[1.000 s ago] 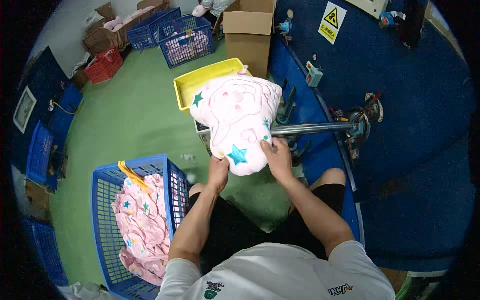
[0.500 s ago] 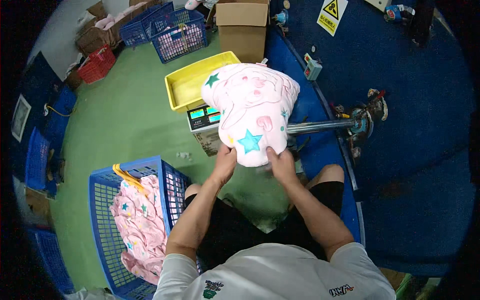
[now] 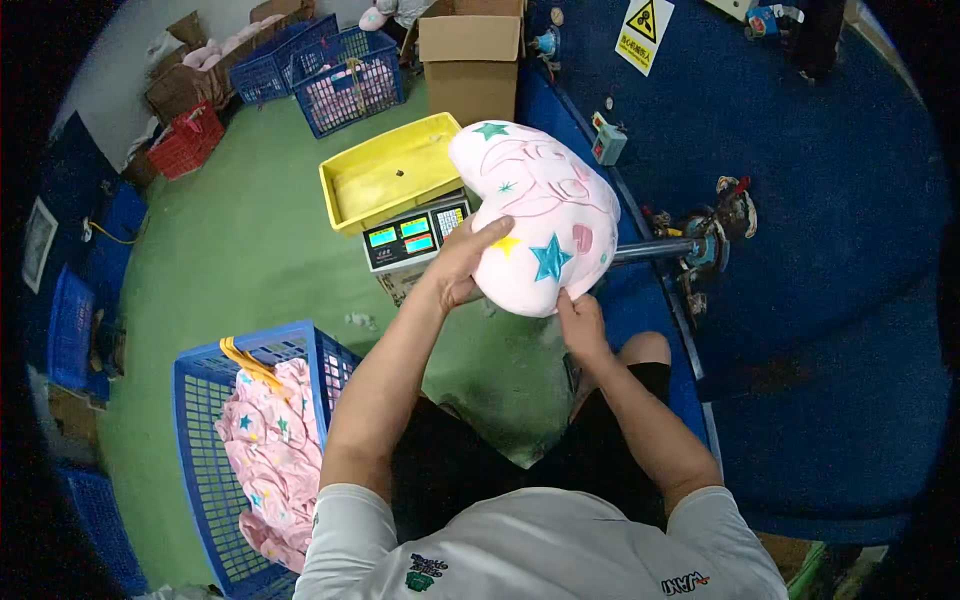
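Observation:
A plump pink plush pillow point(image 3: 545, 215) with star patches and stitched lines is held up between my two hands. My left hand point(image 3: 464, 262) grips its left side, thumb on the front face and the other fingers behind. At its lower edge my right hand point(image 3: 582, 322) pinches the fabric. Behind the pillow's right side a metal tube point(image 3: 655, 250) sticks out from the blue machine; the pillow hides the tube's near end, so I cannot tell whether the two touch.
A digital scale point(image 3: 416, 232) with a yellow tray point(image 3: 345, 200) on it stands left of the pillow. Lower left, a blue basket point(image 3: 200, 430) holds pink star-patterned covers point(image 3: 275, 450). A cardboard box point(image 3: 470, 75) stands behind. The blue machine wall point(image 3: 800, 300) fills the right side.
The pillow has turned and shifted slightly right. My left hand has moved up from its bottom edge to its left side, while my right hand stays at the lower edge.

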{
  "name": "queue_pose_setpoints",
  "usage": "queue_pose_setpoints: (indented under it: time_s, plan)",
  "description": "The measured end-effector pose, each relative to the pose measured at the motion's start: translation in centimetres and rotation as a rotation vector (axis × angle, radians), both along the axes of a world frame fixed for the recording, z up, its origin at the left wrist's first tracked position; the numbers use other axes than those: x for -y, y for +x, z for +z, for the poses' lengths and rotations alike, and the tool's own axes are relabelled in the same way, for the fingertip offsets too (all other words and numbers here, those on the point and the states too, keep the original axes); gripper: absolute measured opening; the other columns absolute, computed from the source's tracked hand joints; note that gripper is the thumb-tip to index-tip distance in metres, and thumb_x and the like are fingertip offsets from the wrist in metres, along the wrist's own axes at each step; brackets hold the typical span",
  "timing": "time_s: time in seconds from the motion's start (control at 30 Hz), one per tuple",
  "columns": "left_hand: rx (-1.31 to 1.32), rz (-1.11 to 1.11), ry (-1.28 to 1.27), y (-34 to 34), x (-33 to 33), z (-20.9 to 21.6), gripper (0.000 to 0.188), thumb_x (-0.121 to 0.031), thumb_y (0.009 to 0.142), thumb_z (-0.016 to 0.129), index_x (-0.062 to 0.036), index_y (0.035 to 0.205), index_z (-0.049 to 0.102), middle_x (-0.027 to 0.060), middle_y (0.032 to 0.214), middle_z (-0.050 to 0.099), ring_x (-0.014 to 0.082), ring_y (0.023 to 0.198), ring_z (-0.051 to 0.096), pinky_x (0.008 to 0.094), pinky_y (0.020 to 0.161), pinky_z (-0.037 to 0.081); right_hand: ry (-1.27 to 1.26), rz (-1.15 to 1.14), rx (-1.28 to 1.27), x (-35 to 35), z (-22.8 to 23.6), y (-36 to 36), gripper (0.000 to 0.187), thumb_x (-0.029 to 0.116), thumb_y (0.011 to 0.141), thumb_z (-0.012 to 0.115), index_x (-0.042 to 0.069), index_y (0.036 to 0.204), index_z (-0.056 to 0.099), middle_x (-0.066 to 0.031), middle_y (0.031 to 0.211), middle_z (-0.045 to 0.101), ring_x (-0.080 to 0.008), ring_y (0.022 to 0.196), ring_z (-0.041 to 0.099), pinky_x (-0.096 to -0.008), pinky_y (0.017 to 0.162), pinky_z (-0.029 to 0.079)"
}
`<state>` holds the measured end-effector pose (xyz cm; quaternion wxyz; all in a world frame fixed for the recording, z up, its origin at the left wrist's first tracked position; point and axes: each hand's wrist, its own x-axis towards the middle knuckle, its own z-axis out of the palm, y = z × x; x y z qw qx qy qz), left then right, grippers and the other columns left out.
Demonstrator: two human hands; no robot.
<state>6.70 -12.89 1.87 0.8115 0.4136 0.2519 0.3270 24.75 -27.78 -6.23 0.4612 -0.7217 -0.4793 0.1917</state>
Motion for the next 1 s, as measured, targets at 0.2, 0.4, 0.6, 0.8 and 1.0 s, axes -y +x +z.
queue_pose_setpoints:
  time_s: [0.2,0.4,0.6,0.8,1.0]
  plan:
    - [-0.066,0.047,-0.002,-5.6,-1.0,-0.1,0.056,-0.022,0.096,0.068,0.0116,0.136,0.048,0.0261,0.117,0.069,0.027,0.09,0.073,0.034,0.071,0.064,-0.14,0.266,-0.026,-0.7,0.0,-1.9,0.048,0.033,0.101,0.055,-0.008,0.081,0.068,-0.0185,0.067,0.066,-0.0336,0.055,0.056,-0.0449,0.054,0.045]
    - [-0.08,0.334,-0.133,-7.1,5.7,-3.8,0.061,-0.022,0.096,0.07,0.0148,0.137,0.045,0.0278,0.121,0.065,0.0304,0.102,0.07,0.0354,0.082,0.063,-0.073,0.411,0.346,0.4,0.7,1.3,0.042,0.035,0.102,0.052,-0.001,0.091,0.071,-0.0167,0.082,0.068,-0.0309,0.065,0.06,-0.0458,0.062,0.048]
    - [-0.271,0.339,-0.052,2.7,14.7,-7.1,0.056,-0.017,0.09,0.073,0.0124,0.134,0.053,0.0222,0.123,0.065,0.0281,0.106,0.066,0.0359,0.094,0.055,-0.244,0.198,0.654,3.2,2.2,12.0,0.033,0.034,0.099,0.052,0.008,0.109,0.07,-0.0152,0.098,0.072,-0.0397,0.083,0.067,-0.0482,0.07,0.051]
    - [-0.167,0.273,-0.009,7.1,14.1,-6.9,0.053,-0.019,0.087,0.076,0.0099,0.129,0.059,0.0166,0.117,0.068,0.0238,0.099,0.066,0.0312,0.088,0.054,-0.418,0.032,0.681,4.4,0.6,14.2,0.038,0.037,0.098,0.052,0.005,0.107,0.07,-0.0208,0.096,0.072,-0.0448,0.078,0.066,-0.0517,0.066,0.049]
    - [-0.038,0.478,-0.114,3.3,12.3,-7.3,0.05,-0.014,0.089,0.076,0.0101,0.128,0.058,0.0174,0.118,0.068,0.023,0.099,0.067,0.0301,0.086,0.056,-0.184,0.104,0.569,2.2,-3.4,7.7,0.031,0.032,0.094,0.057,0.003,0.095,0.069,-0.0217,0.09,0.071,-0.0446,0.074,0.065,-0.0524,0.064,0.049]
